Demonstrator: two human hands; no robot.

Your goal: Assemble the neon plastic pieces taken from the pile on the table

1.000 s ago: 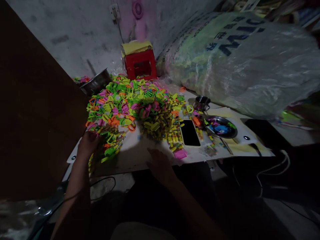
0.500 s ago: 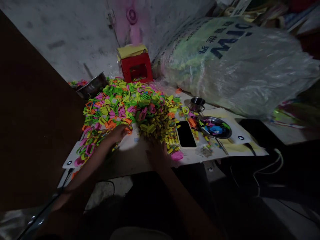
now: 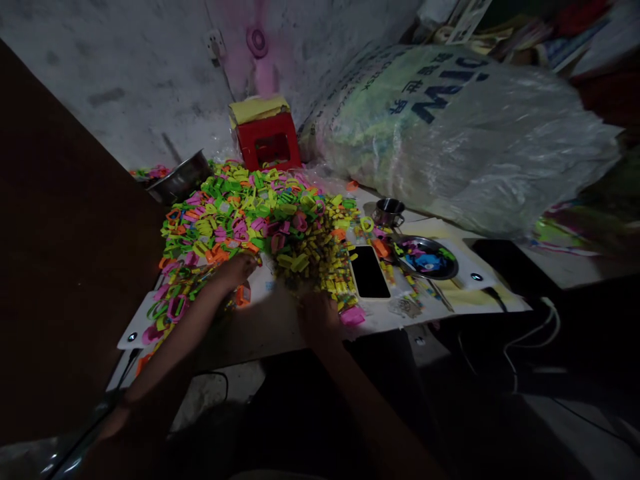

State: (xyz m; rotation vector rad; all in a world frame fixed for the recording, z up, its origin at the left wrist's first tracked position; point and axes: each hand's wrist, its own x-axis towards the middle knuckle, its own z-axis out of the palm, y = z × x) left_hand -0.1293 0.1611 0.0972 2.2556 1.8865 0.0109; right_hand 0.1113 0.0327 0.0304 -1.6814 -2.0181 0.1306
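Note:
My left hand (image 3: 239, 269) is at the near edge of a heap of small bright plastic pieces (image 3: 245, 200) in green, yellow, pink and orange, some of them loop-shaped. Its fingers are bent together at the tips; whatever they may hold is too small to make out. Just below that hand, an orange plastic piece (image 3: 243, 295) lies on the white tabletop (image 3: 260, 327). My right hand (image 3: 319, 316) is low in front of a darker mound of small yellow pieces (image 3: 320, 260). Shadow and blur hide its fingers.
A black-screened phone (image 3: 370, 272) lies right of the mound. Beyond it are a metal cup (image 3: 389, 212) and a metal dish (image 3: 426, 257) with coloured bits. Behind stand a red box (image 3: 273, 140) and a big plastic sack (image 3: 450, 147). A metal pan (image 3: 183, 179) tilts at the back left.
The orange piece that was at my left fingertips now lies on the tabletop below that hand. My right hand has shifted slightly, and the whole view has tilted a little.

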